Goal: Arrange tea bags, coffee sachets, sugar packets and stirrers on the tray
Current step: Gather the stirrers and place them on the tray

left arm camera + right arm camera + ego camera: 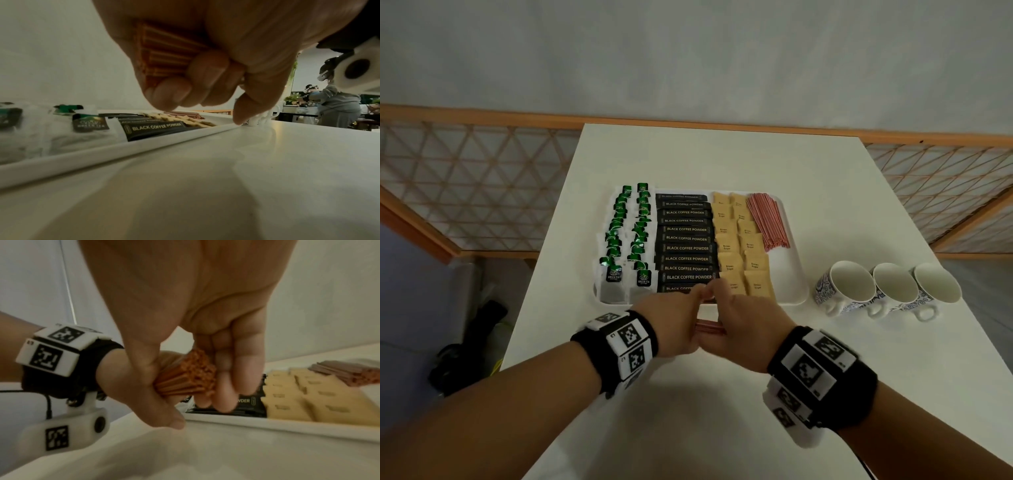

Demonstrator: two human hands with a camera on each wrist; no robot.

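A bundle of red stirrers [710, 327] is gripped from both ends, just in front of the white tray's [792, 287] near rim. My left hand [681, 318] has its fingers [170, 92] curled round the bundle [164, 53]. My right hand [739, 318] closes thumb and fingers [226, 386] round the other end [189, 374]. On the tray lie two columns of green tea bags [626, 240], a column of black coffee sachets [686, 240], two columns of brown sugar packets [739, 246] and a pile of red stirrers [767, 219].
Three white patterned cups [887, 287] lie on their sides right of the tray. The white table [722, 161] ends at a wooden lattice rail behind. Bare tray floor [787, 270] shows on the right, below the stirrer pile.
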